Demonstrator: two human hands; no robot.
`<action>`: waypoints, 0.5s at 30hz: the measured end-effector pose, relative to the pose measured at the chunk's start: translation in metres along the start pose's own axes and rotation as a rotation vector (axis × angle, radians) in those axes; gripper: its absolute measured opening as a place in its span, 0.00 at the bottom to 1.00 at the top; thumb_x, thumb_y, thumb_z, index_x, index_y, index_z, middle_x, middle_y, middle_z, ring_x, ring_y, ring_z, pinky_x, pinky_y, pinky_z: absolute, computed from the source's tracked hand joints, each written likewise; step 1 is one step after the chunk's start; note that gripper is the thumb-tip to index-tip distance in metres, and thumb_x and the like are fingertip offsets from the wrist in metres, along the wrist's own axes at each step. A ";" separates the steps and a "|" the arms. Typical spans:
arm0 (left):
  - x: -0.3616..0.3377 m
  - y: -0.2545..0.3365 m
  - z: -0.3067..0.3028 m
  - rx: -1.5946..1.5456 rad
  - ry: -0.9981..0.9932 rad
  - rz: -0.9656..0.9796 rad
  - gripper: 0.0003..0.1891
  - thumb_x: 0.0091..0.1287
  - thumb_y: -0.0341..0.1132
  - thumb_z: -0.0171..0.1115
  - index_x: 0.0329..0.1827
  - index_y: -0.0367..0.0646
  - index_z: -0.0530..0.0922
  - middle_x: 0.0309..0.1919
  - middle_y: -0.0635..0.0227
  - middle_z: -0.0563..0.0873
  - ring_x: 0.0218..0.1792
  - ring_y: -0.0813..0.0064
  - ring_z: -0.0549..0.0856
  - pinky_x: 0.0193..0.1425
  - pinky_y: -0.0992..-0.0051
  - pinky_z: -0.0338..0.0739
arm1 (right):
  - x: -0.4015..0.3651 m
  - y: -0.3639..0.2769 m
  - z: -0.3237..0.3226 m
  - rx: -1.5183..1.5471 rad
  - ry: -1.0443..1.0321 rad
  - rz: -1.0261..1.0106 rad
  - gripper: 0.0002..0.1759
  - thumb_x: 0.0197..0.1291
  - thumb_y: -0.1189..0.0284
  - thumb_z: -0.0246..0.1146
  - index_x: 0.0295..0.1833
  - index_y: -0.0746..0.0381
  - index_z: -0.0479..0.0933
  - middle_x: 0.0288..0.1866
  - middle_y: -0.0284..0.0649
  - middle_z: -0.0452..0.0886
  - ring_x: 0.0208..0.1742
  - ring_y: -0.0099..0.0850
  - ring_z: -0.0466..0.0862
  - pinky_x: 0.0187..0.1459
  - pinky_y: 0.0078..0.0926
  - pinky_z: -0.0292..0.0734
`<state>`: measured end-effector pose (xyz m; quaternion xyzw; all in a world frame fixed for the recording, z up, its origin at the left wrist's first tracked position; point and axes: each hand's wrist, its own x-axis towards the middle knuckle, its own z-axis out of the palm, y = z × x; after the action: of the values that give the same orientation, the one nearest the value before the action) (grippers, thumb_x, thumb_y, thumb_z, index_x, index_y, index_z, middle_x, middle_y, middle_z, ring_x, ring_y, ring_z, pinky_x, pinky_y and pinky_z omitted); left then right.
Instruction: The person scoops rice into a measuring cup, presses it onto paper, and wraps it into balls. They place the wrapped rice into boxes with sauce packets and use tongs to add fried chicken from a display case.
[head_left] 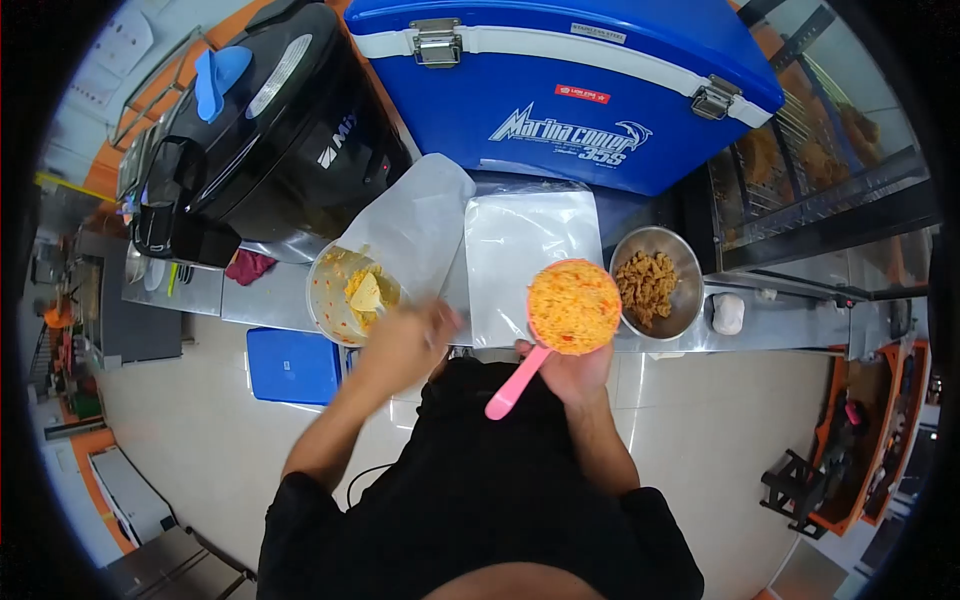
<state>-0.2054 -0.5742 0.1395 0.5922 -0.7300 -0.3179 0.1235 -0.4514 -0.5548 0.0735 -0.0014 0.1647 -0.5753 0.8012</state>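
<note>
Your right hand's (pixel 578 378) fingers are grasping the pink scoop (pixel 520 382) from below; it is holding orange rice (pixel 574 300) between the wrapping sheet (pixel 515 245) and steel bowl (pixel 690 290). Your left hand (pixel 400 345) is hovering by the plastic tub (pixel 325 300), blurring; you cannot tell whether its fingers are gripping anything.

pink-handled scoop (pixel 518 384) in right hand (pixel 580 376), opening up, full of orange-yellow rice (pixel 574 303), red bits visible. handle points lower left.
</note>
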 end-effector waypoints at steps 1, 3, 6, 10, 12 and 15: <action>0.018 -0.004 -0.013 0.254 0.312 0.067 0.13 0.69 0.39 0.66 0.43 0.36 0.82 0.35 0.52 0.87 0.39 0.50 0.86 0.43 0.56 0.81 | -0.003 -0.011 -0.002 -0.048 0.033 -0.017 0.36 0.73 0.42 0.48 0.74 0.55 0.67 0.65 0.41 0.79 0.48 0.38 0.82 0.49 0.47 0.74; 0.064 -0.015 -0.039 0.738 0.630 0.019 0.17 0.66 0.43 0.70 0.46 0.36 0.81 0.40 0.53 0.87 0.39 0.50 0.87 0.44 0.55 0.82 | -0.005 -0.031 -0.011 -0.010 0.011 0.010 0.35 0.73 0.43 0.49 0.74 0.55 0.68 0.64 0.41 0.79 0.47 0.37 0.82 0.48 0.45 0.73; 0.103 -0.046 -0.044 0.868 0.514 -0.389 0.24 0.61 0.46 0.75 0.53 0.39 0.81 0.42 0.50 0.88 0.46 0.45 0.88 0.50 0.56 0.83 | -0.011 -0.056 -0.024 0.023 -0.034 0.042 0.33 0.73 0.45 0.50 0.73 0.55 0.68 0.60 0.40 0.79 0.43 0.35 0.80 0.45 0.41 0.71; 0.109 -0.069 -0.032 0.583 0.431 -0.489 0.23 0.60 0.36 0.73 0.58 0.41 0.80 0.48 0.44 0.88 0.53 0.43 0.87 0.55 0.55 0.83 | -0.027 -0.078 -0.041 0.015 -0.011 0.025 0.33 0.73 0.46 0.50 0.73 0.57 0.68 0.60 0.39 0.78 0.43 0.33 0.78 0.45 0.38 0.71; 0.109 -0.073 -0.025 0.519 0.467 -0.463 0.23 0.61 0.32 0.71 0.60 0.42 0.79 0.49 0.43 0.88 0.54 0.42 0.87 0.56 0.54 0.83 | -0.033 -0.085 -0.053 0.001 0.005 0.029 0.34 0.73 0.46 0.50 0.73 0.57 0.67 0.61 0.39 0.78 0.43 0.32 0.77 0.45 0.37 0.70; 0.099 -0.028 -0.015 0.311 0.604 -0.352 0.24 0.59 0.23 0.66 0.60 0.40 0.77 0.47 0.42 0.88 0.48 0.39 0.88 0.53 0.49 0.82 | -0.044 -0.096 -0.066 0.048 -0.005 0.028 0.34 0.73 0.46 0.51 0.74 0.58 0.67 0.62 0.39 0.77 0.42 0.31 0.76 0.45 0.36 0.70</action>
<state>-0.2014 -0.6746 0.1146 0.7872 -0.5875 -0.0309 0.1852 -0.5693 -0.5345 0.0414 0.0186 0.1487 -0.5677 0.8095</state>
